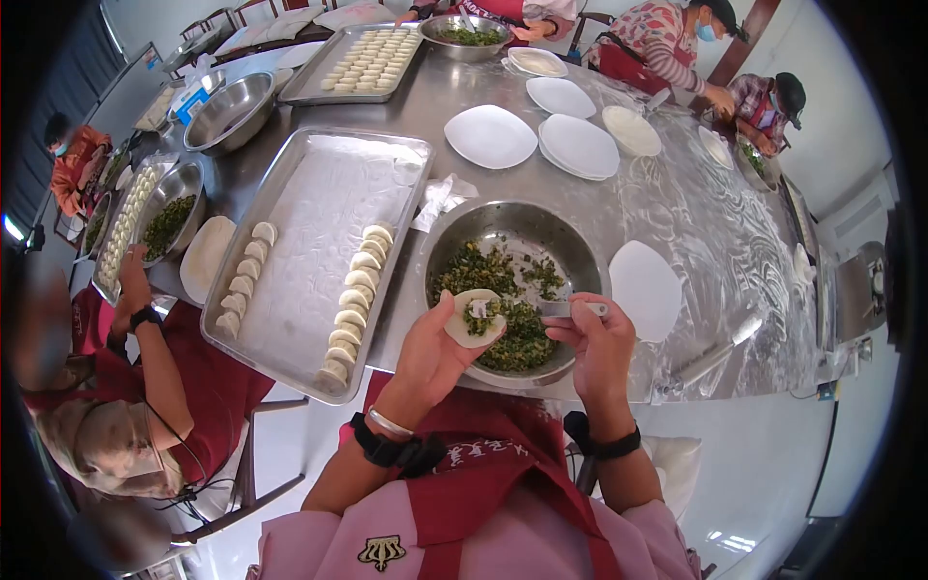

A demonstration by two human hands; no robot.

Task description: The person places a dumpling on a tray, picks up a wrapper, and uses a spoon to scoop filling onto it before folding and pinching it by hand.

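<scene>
My left hand (430,343) cups a round dumpling wrapper (462,330) with a small heap of chopped green filling (481,314) at its middle. In my right hand (597,343) is a spoon (576,309), gripped by its light handle, its front end over the bowl. Both hands are at the near side of a large steel bowl (585,242) that holds more of the green filling. Left of the bowl lies a metal tray (304,193) dusted with flour, bearing two rows of folded dumplings (354,304).
White plates (490,135) stand behind the bowl, and another plate (643,290) lies to its right. A rolling pin (720,356) rests on the floured steel table (667,208). At the left a co-worker's hand (133,275) is beside another filling bowl (172,217). More people work across the table.
</scene>
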